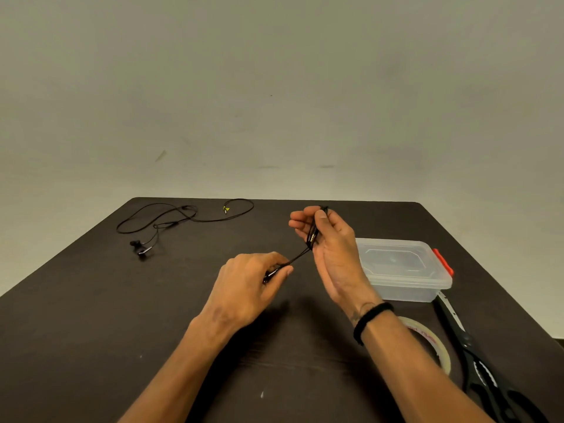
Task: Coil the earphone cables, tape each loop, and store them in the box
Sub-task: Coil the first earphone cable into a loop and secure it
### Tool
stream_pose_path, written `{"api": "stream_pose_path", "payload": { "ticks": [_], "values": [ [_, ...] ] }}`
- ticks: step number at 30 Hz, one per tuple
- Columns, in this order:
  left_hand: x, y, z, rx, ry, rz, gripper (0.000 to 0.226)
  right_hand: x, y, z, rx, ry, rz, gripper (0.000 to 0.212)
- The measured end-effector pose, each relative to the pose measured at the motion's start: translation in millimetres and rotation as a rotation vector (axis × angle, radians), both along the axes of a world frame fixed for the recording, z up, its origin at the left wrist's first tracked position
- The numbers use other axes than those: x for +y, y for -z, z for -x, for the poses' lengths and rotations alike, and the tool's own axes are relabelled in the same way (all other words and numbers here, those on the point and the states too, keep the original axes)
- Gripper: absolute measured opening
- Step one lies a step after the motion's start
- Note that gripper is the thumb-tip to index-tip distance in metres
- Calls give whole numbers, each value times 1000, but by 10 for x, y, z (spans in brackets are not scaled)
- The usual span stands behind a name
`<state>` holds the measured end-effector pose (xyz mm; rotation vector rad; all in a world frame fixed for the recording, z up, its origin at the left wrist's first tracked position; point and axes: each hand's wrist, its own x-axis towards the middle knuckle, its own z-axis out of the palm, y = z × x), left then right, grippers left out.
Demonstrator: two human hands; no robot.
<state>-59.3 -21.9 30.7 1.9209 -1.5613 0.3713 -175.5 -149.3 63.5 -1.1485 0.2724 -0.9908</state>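
- The step in hand was the coiling of the first earphone cable (300,254); no tape was on it yet.
- The right hand (328,239), raised above the worktop (91,315), had its grip pinching the gathered loops between thumb and fingers.
- The left hand (259,276), at about 8 o'clock from the right one, pinched the free end of the same cable, which ran taut between both hands.
- A second earphone (171,222) lay uncoiled at 10 o'clock on the worktop, well apart from the hands.
- The clear plastic box (403,270) stood just beside the right hand at 3 o'clock, its lid seemingly on.
- The tape roll (433,343) and black scissors (476,361) lay near the right forearm at 4 o'clock.
- I judge the next move called for winding the last stretch onto the loops, then holding the coil with one hand while the other reached for tape.
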Motion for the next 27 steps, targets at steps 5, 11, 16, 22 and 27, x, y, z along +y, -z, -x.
{"api": "stream_pose_path", "payload": {
  "ticks": [5, 11, 16, 22, 27],
  "values": [
    [14, -75, 30, 55, 101, 171, 16, 3, 119, -25, 195, 67, 200, 26],
    [42, -161, 56, 167, 165, 365, 21, 94, 151, 10, 400, -10, 385, 27],
    [47, -190, 58, 234, 152, 441, 17, 183, 117, 11, 426, -125, 395, 34],
    [6, -140, 62, 465, 74, 435, 14, 261, 113, 5, 519, -194, 323, 47],
    [-40, -97, 74, 662, 8, 368, 17, 362, 110, -9, 477, -310, 102, 45]
  ]
}}
